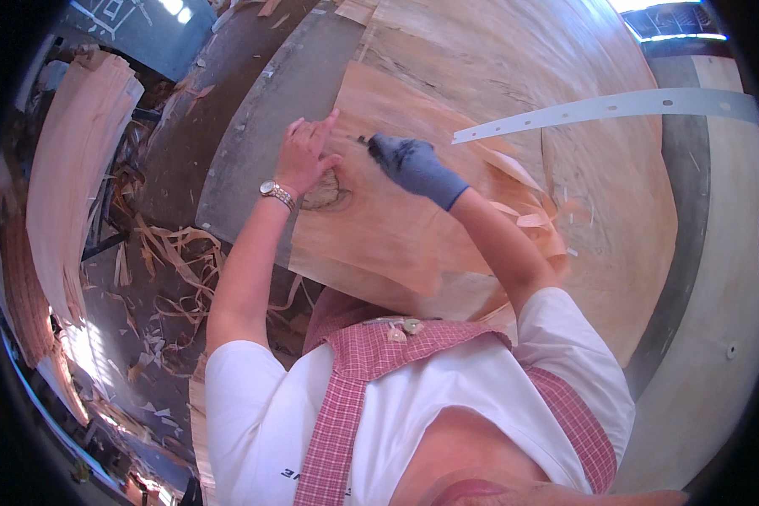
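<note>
A thin reddish wood veneer sheet [388,232] lies on the work table in front of me, over paler veneer. My left hand [306,156], bare with a wristwatch [277,194] at the wrist, rests on the sheet's left edge with its fingers apart. Just below it, a dark round knot mark [327,196] shows in the wood. My right hand [413,166], in a grey glove with dark smudges, is closed close to the sheet, right of the left hand. A small dark tip pokes out from its fingers; what it belongs to is hidden.
A long pale strip with holes [607,110] reaches in from the right above the veneer. Torn, curled veneer pieces [531,221] lie by my right forearm. Stacked veneer [80,160] stands at the left, and wood scraps [181,257] litter the floor. A grey table edge [253,156] borders the sheet.
</note>
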`<action>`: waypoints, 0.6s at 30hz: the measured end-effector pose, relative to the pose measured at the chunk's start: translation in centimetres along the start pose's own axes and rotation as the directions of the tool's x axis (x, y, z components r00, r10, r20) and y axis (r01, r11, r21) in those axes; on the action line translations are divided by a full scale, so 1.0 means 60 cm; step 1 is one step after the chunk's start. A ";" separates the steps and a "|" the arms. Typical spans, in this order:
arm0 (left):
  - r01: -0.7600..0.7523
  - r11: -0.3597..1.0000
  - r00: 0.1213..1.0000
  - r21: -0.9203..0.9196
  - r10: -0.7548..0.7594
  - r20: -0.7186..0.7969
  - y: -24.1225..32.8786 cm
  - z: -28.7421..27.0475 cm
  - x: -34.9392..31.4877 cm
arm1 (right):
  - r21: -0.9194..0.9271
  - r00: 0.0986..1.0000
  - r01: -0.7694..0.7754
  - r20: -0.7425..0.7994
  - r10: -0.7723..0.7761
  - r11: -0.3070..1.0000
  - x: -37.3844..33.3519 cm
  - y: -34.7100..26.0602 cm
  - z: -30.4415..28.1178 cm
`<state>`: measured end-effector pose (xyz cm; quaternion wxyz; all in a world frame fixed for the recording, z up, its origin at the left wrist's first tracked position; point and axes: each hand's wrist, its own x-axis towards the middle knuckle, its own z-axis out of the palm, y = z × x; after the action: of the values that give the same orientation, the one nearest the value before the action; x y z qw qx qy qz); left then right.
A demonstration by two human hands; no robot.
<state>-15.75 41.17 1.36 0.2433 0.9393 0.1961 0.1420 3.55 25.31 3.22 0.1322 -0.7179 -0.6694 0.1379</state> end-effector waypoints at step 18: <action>-0.109 0.960 0.978 0.256 0.057 0.202 0.022 -0.026 0.037 | -0.275 0.964 -0.039 0.244 0.109 0.961 -0.118 -0.026 0.021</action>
<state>-13.93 41.70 3.74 0.1267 0.9801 0.1490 0.0331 1.16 18.36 2.80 -0.0590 -0.7299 -0.6659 0.1428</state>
